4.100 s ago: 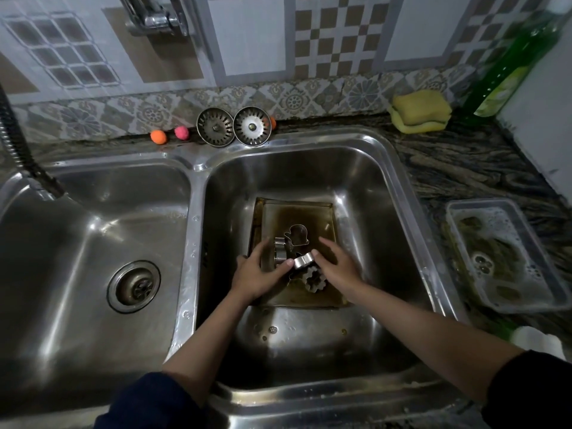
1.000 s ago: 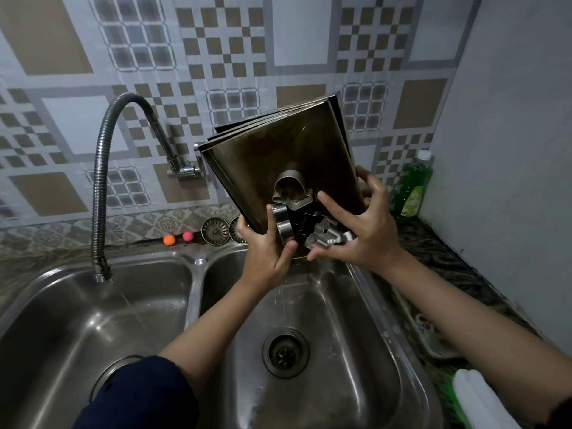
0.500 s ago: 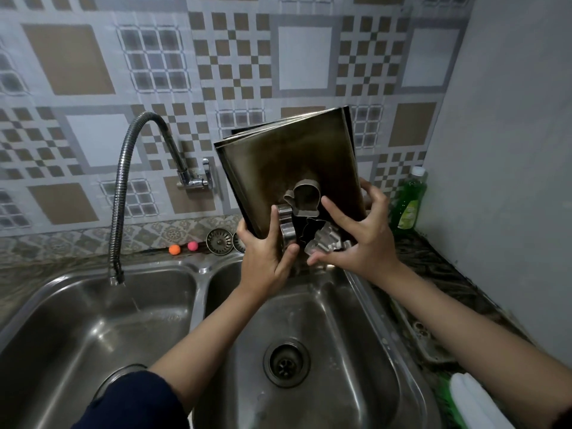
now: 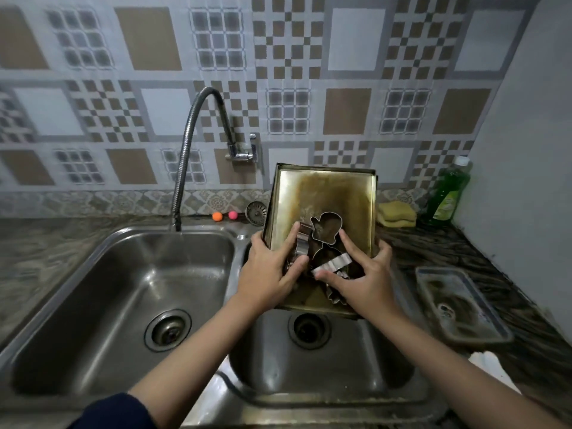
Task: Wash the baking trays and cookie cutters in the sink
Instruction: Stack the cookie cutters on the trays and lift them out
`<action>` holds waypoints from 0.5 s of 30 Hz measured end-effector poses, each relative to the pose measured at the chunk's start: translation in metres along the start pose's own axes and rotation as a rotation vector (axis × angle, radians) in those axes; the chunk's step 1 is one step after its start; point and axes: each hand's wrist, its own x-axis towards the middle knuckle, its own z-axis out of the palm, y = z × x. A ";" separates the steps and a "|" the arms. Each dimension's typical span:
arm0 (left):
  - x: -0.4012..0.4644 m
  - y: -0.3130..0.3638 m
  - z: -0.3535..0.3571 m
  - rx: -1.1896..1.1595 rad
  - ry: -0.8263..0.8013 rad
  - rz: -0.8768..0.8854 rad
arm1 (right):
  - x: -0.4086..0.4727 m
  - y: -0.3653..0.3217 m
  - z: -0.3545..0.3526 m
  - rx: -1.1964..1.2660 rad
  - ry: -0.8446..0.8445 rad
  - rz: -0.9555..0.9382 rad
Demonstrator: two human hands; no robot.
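With a flexible faucet (image 4: 198, 144) behind and a sponge (image 4: 396, 213) and green soap bottle (image 4: 447, 193) at right, the left hand (image 4: 266, 275) and right hand (image 4: 362, 281) gripped stained, seemingly stacked baking trays (image 4: 325, 196) above the right sink basin (image 4: 325, 363), pinning metal cookie cutters (image 4: 326, 232) on top.

Both my forearms reach forward; my left hand (image 4: 267, 274) and right hand (image 4: 365, 281) grip with fingers curled, thumbs uppermost.

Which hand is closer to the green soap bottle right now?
The right hand, at the tray's right side, sits below and left of the green soap bottle. The left hand, on the tray's left edge, is farther away.
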 end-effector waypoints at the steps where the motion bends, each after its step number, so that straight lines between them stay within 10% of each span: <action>1: -0.007 -0.005 -0.004 0.033 -0.014 -0.015 | -0.007 -0.003 0.006 0.033 -0.035 0.042; 15: -0.119 -0.133 -0.115 0.214 -0.283 -0.440 | -0.087 -0.093 0.163 0.240 -0.450 0.306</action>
